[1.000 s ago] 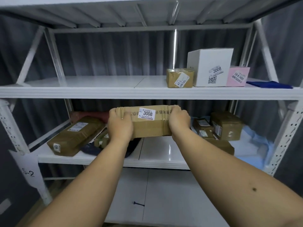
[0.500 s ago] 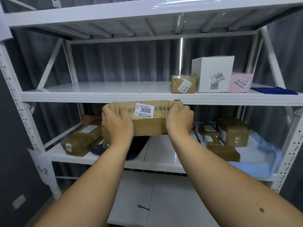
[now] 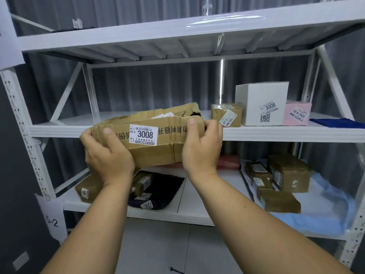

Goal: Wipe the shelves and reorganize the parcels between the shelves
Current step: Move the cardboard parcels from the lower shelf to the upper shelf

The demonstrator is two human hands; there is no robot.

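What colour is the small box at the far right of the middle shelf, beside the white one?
Pink box, with a white label; head view.

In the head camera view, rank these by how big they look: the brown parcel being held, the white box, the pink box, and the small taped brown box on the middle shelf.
Largest to smallest as they appear:
1. held brown parcel, though it is nearest the camera
2. white box
3. pink box and small taped brown box: these look about alike, so no ranking between them

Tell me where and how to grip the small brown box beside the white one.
Grip the small brown box by its two side faces, reaching from the front. It sits at the shelf edge, with the white box close on one side.
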